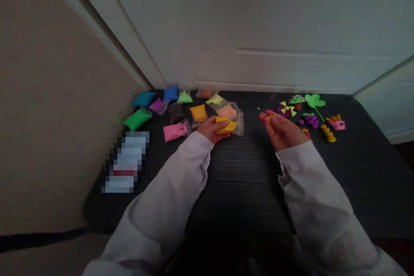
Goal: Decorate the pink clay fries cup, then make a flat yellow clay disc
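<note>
My left hand is closed around a clear bag of yellow modelling clay, its open end pointing right. Over the table's right half, my right hand pinches a small piece of yellow clay between thumb and fingers. The two hands are apart. Just behind the left hand lie a bag of peach clay and a bag of orange clay. Close to the right hand are a purple dish shape with pale yellow pieces and a yellow beaded strip.
More bagged clay, including green, pink and black, is spread at the left. A blurred-out phone-like panel lies front left. Right of my hand are a green clover shape, purple grapes and a pink fries box. A white panel borders the black table.
</note>
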The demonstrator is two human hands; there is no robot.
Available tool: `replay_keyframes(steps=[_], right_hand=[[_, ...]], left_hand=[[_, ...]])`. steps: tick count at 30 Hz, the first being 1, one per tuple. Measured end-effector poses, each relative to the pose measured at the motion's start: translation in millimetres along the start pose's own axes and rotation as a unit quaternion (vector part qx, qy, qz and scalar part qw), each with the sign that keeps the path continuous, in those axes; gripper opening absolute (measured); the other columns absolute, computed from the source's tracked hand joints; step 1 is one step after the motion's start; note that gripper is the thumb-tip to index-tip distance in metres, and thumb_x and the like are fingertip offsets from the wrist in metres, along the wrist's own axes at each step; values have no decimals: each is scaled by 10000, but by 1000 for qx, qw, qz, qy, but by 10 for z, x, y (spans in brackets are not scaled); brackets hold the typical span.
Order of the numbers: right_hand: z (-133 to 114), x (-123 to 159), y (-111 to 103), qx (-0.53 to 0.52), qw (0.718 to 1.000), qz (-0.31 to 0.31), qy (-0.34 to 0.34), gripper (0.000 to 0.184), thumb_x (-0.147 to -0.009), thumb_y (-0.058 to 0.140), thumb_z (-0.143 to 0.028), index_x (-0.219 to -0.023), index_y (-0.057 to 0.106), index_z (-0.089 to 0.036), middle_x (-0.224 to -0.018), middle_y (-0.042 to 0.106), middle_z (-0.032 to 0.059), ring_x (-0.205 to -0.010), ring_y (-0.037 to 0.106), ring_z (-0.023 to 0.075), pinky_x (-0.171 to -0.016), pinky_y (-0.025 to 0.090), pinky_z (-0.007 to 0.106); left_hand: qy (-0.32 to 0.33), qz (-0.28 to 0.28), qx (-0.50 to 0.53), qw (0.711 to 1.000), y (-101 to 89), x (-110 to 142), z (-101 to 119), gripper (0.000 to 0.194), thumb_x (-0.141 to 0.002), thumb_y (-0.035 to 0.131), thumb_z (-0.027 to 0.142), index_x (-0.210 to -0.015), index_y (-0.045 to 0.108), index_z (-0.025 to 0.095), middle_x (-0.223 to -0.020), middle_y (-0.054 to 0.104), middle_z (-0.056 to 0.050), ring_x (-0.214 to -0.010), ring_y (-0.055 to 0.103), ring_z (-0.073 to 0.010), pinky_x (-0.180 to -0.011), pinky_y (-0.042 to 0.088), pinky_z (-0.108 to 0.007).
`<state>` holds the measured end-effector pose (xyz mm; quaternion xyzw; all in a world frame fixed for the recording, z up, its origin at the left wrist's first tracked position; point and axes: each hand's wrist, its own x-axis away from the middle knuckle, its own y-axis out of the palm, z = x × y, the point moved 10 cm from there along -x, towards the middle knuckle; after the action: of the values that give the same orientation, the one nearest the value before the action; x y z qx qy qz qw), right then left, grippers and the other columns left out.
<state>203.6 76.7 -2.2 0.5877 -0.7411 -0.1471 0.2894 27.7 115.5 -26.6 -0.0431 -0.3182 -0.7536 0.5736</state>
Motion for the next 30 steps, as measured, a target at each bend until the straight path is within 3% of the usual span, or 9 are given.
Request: replay_keyframes(steps=[2,6,11,15,17,20,23,25,30], right_hand=[[-8,20,1,6,1000,4,1,196,-604,687,-203,-776,594,-204,-724,630,-15,-618,595,62,-503,523,107],[-63,52,93,24,999,-19,-13,207,-583,699,-321,-685,561,-205,-476,491,-81,-324,351,4,-270,307,114],[-124,60,112,61,997,-11,-36,369,-664,525,-558,-582,493,-199,-346,351,-86,-261,230,26,-284,197,188],[-126,43,99,66,997,-13,-36,467,-691,449,-596,-467,352,-198,-295,266,-87,-244,203,38,-303,181,209],[-141,31,64,81,995,3,-50,419,-678,531,-519,-480,353,-195,-316,303,-93,-256,228,33,-311,202,203],[-111,11,30,118,991,19,-63,239,-591,671,-343,-601,483,-196,-440,482,-79,-368,421,45,-389,331,194],[-57,12,68,201,976,5,-85,256,-564,684,-299,-761,554,-201,-662,608,-30,-577,561,85,-543,420,225],[-81,48,127,329,935,1,-132,249,-622,631,-338,-820,550,-210,-739,621,-11,-638,574,106,-609,423,259],[-63,153,365,640,736,-21,-219,189,-696,542,-412,-704,545,-222,-618,559,-6,-605,527,146,-596,392,292]], left_hand=[[-4,-1,0,1000,1,-2,-5,106,-670,563,76,-737,502,130,-631,614,-23,-536,600,-116,-462,489,-198],[0,-5,1,1000,-4,-16,-1,103,-671,561,73,-733,500,129,-628,612,-24,-537,601,-118,-457,488,-197],[-3,-15,2,1000,-5,-35,-20,119,-662,576,84,-742,504,132,-635,613,-22,-541,602,-117,-464,492,-200],[-3,-14,1,1000,-4,-30,-16,120,-659,579,88,-734,499,137,-626,613,-14,-536,599,-113,-460,491,-197],[-1,-15,0,1000,3,-26,-8,126,-657,584,89,-734,498,138,-628,613,-11,-542,599,-111,-463,493,-196],[0,-14,-4,1000,7,-24,-8,144,-648,597,96,-745,499,136,-638,612,-11,-549,599,-112,-464,492,-197],[4,-11,-5,1000,7,-20,-1,145,-646,599,99,-743,498,134,-636,609,-15,-543,597,-113,-460,486,-197],[5,-10,-6,1000,7,-16,0,136,-650,594,101,-736,495,134,-634,609,-17,-544,598,-114,-465,486,-200],[0,-14,-3,1000,11,-12,-7,124,-656,584,98,-727,491,137,-633,605,-10,-539,593,-109,-469,489,-204]])
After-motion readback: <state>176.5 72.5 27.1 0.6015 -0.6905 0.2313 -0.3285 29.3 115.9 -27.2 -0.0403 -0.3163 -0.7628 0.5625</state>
